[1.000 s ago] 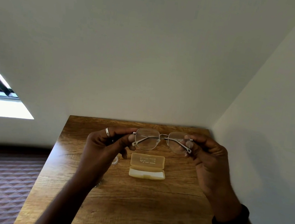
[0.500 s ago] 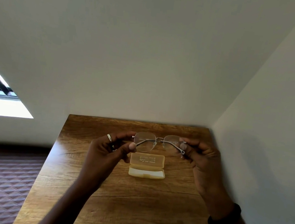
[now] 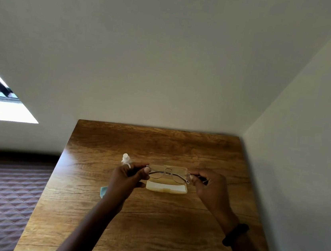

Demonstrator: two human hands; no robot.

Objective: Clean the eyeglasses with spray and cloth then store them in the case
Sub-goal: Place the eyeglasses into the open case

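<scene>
Eyeglasses (image 3: 168, 174): left hand (image 3: 128, 178), right hand (image 3: 211, 189) pinching (over case (image 3: 165, 189)).

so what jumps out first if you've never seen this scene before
The eyeglasses, pinched at each end by the left hand and right hand, over an open yellow case on the wooden table. A small spray bottle stands just behind the left hand, and a corner of pale blue cloth shows beside the left forearm.

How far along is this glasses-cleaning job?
Cleaning looks finished: the spray bottle and cloth sit aside on the table. In hand: the left hand and right hand hold the eyeglasses over the open case. Left: laying them inside and shutting it.
</scene>
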